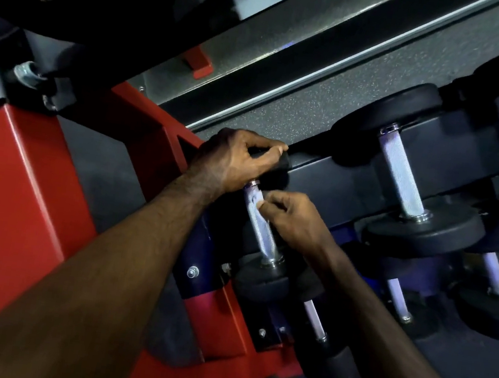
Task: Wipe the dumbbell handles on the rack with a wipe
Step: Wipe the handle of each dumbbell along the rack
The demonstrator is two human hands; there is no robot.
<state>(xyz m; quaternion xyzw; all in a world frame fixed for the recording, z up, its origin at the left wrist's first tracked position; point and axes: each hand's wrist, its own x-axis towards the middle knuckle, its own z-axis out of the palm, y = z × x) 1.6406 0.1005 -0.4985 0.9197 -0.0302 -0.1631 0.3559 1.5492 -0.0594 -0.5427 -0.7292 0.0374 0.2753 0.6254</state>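
Dumbbell (pixel 264 223) at the rack's (pixel 354 184) left end looks heavy and rigid with a grippy knurled handle, so the left hand (pixel 233 161) clasps its far head while the right hand (pixel 292 217) pinches a soft wipe (pixel 260 197) against the handle.

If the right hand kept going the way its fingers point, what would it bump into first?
Probably the dumbbell handle right in front of it. The right hand points left with a small wipe pinched at its fingertips, already at or nearly on that handle; depth is hard to judge.
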